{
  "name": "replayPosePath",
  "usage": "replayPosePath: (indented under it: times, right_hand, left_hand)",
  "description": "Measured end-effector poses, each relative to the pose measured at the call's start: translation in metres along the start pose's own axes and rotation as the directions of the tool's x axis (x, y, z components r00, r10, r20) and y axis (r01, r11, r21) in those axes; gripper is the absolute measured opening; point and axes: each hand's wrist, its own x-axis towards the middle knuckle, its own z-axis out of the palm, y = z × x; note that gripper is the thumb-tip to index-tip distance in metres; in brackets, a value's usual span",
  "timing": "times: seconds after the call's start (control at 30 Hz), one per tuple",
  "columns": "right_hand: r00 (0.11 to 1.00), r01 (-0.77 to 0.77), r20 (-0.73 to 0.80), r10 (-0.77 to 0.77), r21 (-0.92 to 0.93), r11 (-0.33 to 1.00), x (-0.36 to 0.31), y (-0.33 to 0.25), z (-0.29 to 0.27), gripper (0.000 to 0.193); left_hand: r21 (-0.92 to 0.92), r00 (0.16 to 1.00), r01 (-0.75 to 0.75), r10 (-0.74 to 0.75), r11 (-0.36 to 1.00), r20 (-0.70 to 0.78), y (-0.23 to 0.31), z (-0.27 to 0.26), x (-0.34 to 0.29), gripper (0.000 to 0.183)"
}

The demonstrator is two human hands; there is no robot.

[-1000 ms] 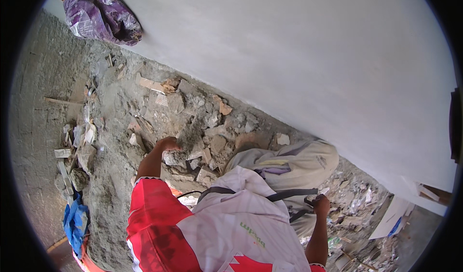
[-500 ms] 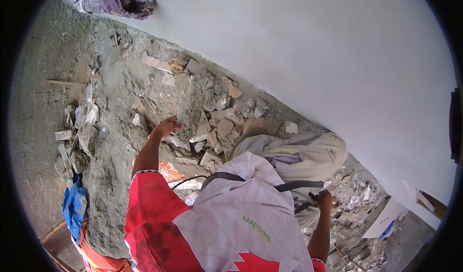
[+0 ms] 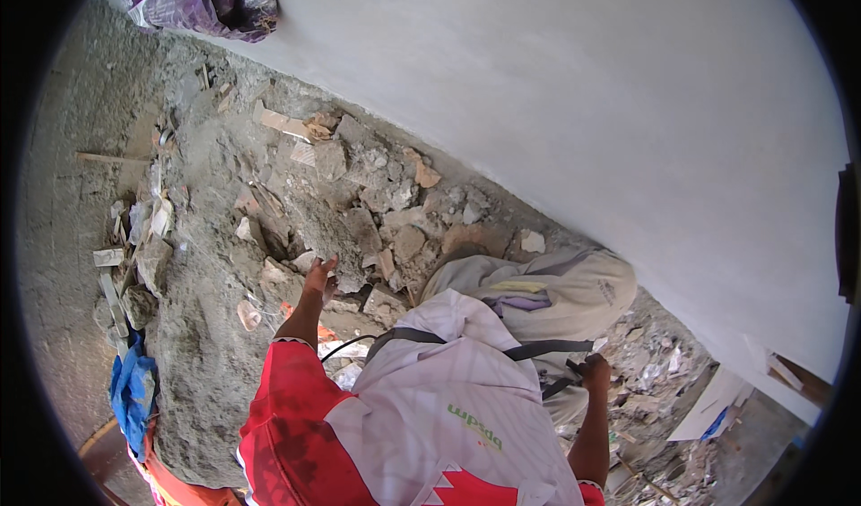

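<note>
**Left hand on the rubble, right hand at the sack**

The left hand (image 3: 317, 277) reached out over a heap of rubble (image 3: 359, 210) lying along the foot of a pale wall (image 3: 583, 103). Its fingers were loosely spread, and they rested on or just above a grey chunk (image 3: 348, 284) at the near edge of the heap; whether they touched it could not be told. The heap held many broken pieces, too many and too jumbled to count, mostly grey with a few reddish-brown ones among them.

The right hand (image 3: 595, 373) was curled closed at the near edge of one pale sack (image 3: 547, 286), beside a dark strap (image 3: 547, 349) that crossed the person's chest. What the fingers gripped could not be made out. The sack lay slumped between the heap and the person, just right of the left hand and touching the rubble at its far side.

The person wore a red and white shirt (image 3: 421, 416). One black cable (image 3: 345, 345) curved out from under the shirt near the left arm.

On the floor to the left, one blue cloth (image 3: 133, 394) lay crumpled, with a few small blocks (image 3: 112, 277) in a row just above it. One purple bag (image 3: 202, 0) sat against the wall at the top. To the right of the sack, a scatter of small pale scraps (image 3: 655, 363) covered the floor, and one white sheet (image 3: 708, 407) leaned near the wall's foot.
</note>
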Motion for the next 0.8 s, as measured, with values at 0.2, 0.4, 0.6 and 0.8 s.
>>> replayPosePath:
  times: [0.2,0.4,0.6,0.8]
  right_hand:
    - [0.999,-0.045,-0.016,0.045,0.033,0.998,-0.001,-0.004,-0.002,0.021]
    - [0.987,-0.007,-0.156,0.026,0.123,0.992,-0.003,-0.001,0.007,0.021]
    - [0.991,-0.118,-0.059,0.119,0.017,0.993,-0.004,-0.003,0.003,0.028]
    - [0.942,-0.329,-0.017,0.337,0.162,0.930,-0.004,-0.032,-0.015,0.028]
  left_hand:
    - [-0.280,0.986,-0.071,0.109,0.957,0.123,0.029,0.063,-0.001,0.112]
    - [0.714,0.986,-0.147,0.047,0.684,0.157,0.073,0.107,0.018,0.076]
    - [0.689,0.615,-0.720,0.533,0.081,0.581,0.098,0.178,0.010,0.071]
    - [0.706,0.585,-0.659,0.412,-0.261,0.698,0.086,0.269,-0.003,0.091]
